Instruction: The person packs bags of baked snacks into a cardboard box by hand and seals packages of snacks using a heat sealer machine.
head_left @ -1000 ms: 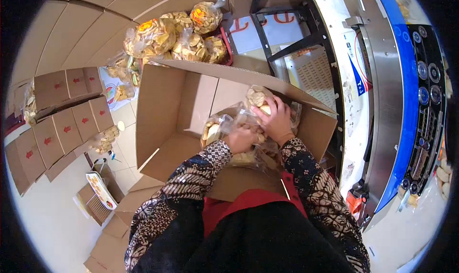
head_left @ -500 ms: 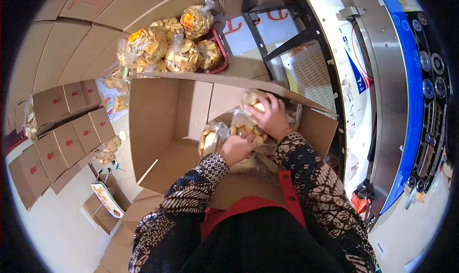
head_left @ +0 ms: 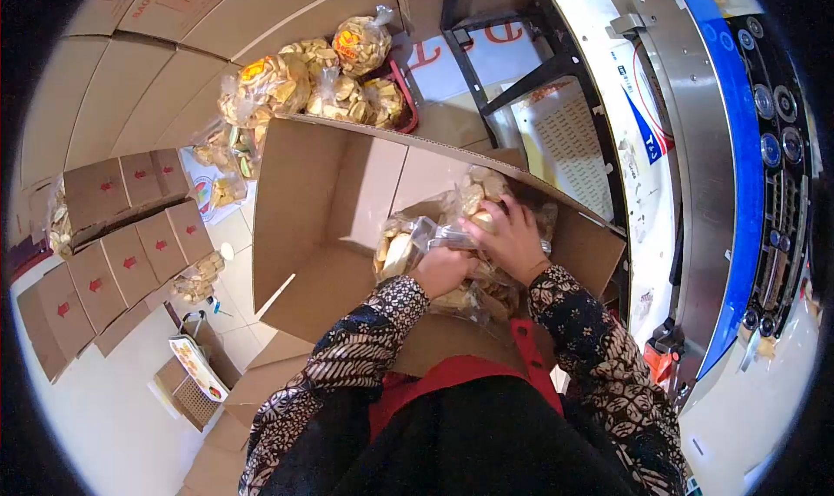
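An open cardboard carton (head_left: pixel 304 201) stands in front of me, with several clear plastic bags of rusk-like toasted slices at its right end. My right hand (head_left: pixel 512 238) curls its fingers over an upper bag of rusks (head_left: pixel 483 188). Closed at the knuckles, my left hand (head_left: pixel 445 272) grips the clear plastic of a bag in the middle of the group; its fingertips are hidden. Another bag of rusks (head_left: pixel 396 251) leans just left of that hand. More bagged slices (head_left: pixel 486 298) lie beneath my wrists, partly covered.
Beyond the carton, filled bags (head_left: pixel 276 86) are heaped by a red crate (head_left: pixel 408 105). Closed cartons (head_left: pixel 130 253) with red arrows stand at left, and large cartons (head_left: pixel 130 88) line the wall. A black metal frame (head_left: pixel 530 88) and a steel-and-blue machine (head_left: pixel 712 148) flank the right.
The carton appears shifted slightly right in view. My left hand has moved right and a little down with the plastic. The right hand has moved down and right, its fingers still on the upper bag.
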The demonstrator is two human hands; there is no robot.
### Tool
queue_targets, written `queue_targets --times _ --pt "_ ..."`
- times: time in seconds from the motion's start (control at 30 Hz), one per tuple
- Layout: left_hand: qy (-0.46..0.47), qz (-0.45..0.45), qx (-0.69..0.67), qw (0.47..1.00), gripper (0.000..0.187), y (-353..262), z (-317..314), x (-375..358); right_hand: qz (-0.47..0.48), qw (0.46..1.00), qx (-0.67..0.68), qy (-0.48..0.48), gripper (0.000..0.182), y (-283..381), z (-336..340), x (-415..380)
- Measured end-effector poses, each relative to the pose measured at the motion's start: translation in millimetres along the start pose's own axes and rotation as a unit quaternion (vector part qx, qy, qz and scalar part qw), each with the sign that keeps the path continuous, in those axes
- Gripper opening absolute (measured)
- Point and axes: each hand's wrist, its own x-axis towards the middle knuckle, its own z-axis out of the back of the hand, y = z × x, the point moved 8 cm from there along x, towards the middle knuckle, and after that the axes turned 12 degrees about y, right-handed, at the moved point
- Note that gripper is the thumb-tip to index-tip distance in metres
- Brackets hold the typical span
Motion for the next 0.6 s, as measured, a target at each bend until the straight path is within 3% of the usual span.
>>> queue_targets --times 0.1,0.17,0.4,0.6 --pt "-0.054 -0.013 -0.013 0.998 0.011 -1 7 -3 -0.013 0.999 -0.007 0.052 0.042 -1 -9 1" --pt "-0.109 -0.08 0.01 0.991 0.012 -13 15 -7 -0.028 0.997 -0.013 0.064 0.041 -4 -21 6" --pt "-0.055 -0.052 0.046 0.996 0.012 -16 8 0 -0.06 0.996 -0.065 0.021 0.043 -5 -43 26" --pt "-0.031 -0.062 0.039 0.997 0.012 -20 -3 3 -0.069 0.995 -0.053 0.048 0.042 -17 -69 33"
